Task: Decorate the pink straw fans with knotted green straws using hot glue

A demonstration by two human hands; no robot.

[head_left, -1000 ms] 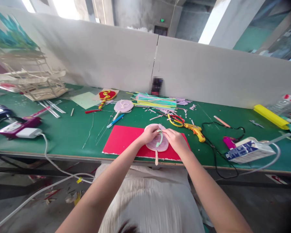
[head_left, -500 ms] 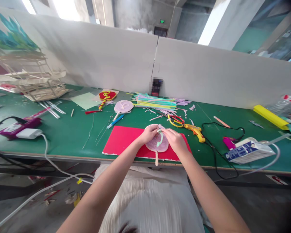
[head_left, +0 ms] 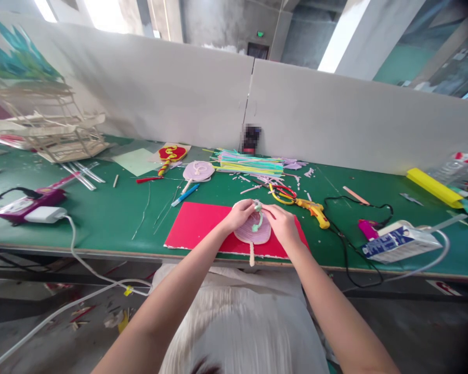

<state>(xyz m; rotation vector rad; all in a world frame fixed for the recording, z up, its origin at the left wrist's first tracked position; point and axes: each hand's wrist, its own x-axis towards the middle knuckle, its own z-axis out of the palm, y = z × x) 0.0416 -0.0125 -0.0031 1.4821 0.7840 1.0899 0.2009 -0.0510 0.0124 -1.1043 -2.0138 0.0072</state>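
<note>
A round pale-purple fan [head_left: 252, 236] with a cream handle [head_left: 251, 254] lies on a red board [head_left: 200, 223] at the table's front edge. On the fan's face is a curled mint-green strip [head_left: 260, 222], which looks like pipe cleaner. My left hand [head_left: 239, 214] rests on the fan's upper left, its fingertips pinched at the strip's upper end. From the other side my right hand [head_left: 281, 222] bends its closed fingers onto the same end. The fingertips partly hide the spot where they meet the strip.
Behind lie a bundle of coloured pipe cleaners [head_left: 249, 164], scissors [head_left: 284, 195] and a yellow glue gun [head_left: 314, 212]. Left are another purple fan [head_left: 198, 170], a blue pen [head_left: 185, 195] and a power strip [head_left: 42, 200]. A blue-and-white carton [head_left: 401, 243] and cables lie right.
The mint-green strip's upper end has shifted slightly and shows more between my fingertips. Its lower end looks a little higher on the fan. Both hands stay nearly in place.
</note>
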